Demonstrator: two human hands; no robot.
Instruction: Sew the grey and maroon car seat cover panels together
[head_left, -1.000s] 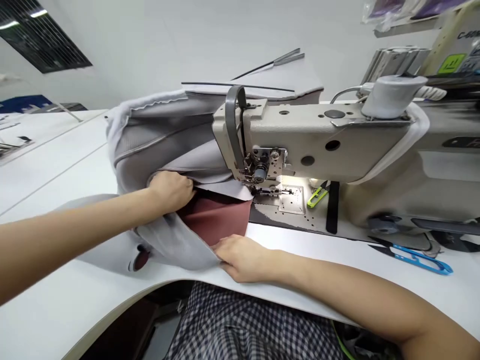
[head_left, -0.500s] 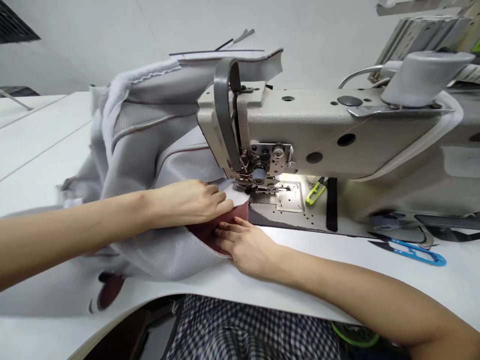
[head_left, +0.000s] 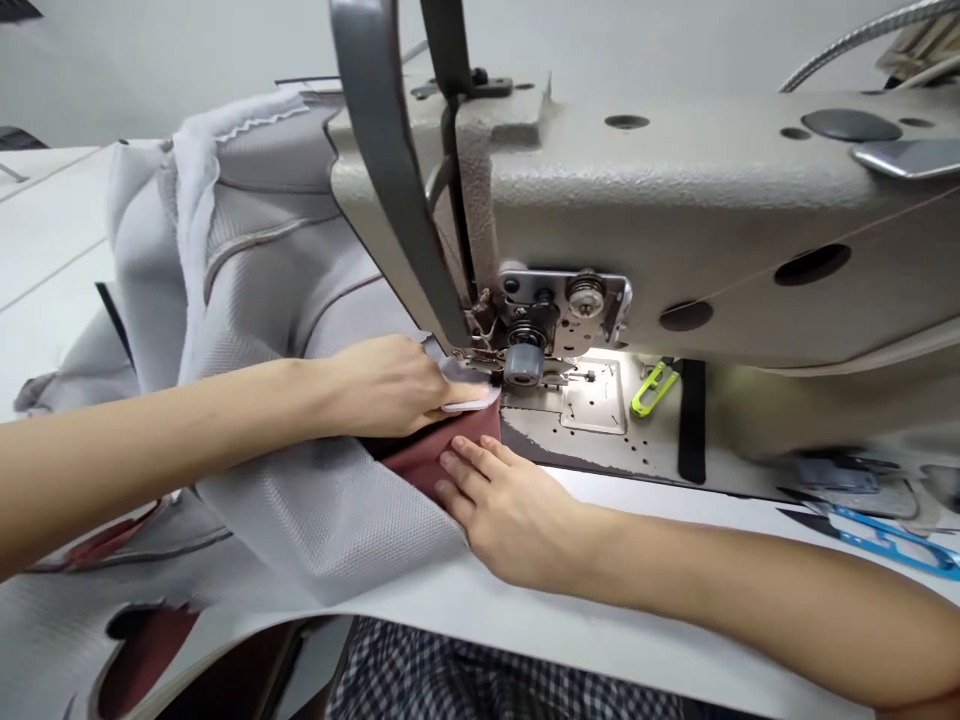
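A large grey mesh fabric piece with dark red backing lies bunched to the left of a sewing machine, its edge reaching under the presser foot area. My left hand is closed on a light fabric edge just left of the needle, thumb and fingers folded at the edge. My right hand lies flat on the red side, fingers stretched out close together, just in front of the machine bed. The needle tip is hidden behind the tension knob and foot parts.
Yellow-green thread snips lie on the machine bed beside a black strip. Blue-handled snips rest on the white table at right. The curved front edge of the table runs above a checked cloth.
The view has come closer to the machine. My left hand has shifted along the light fabric edge, and more red material shows between the hands. My right hand stays flat on the red side.
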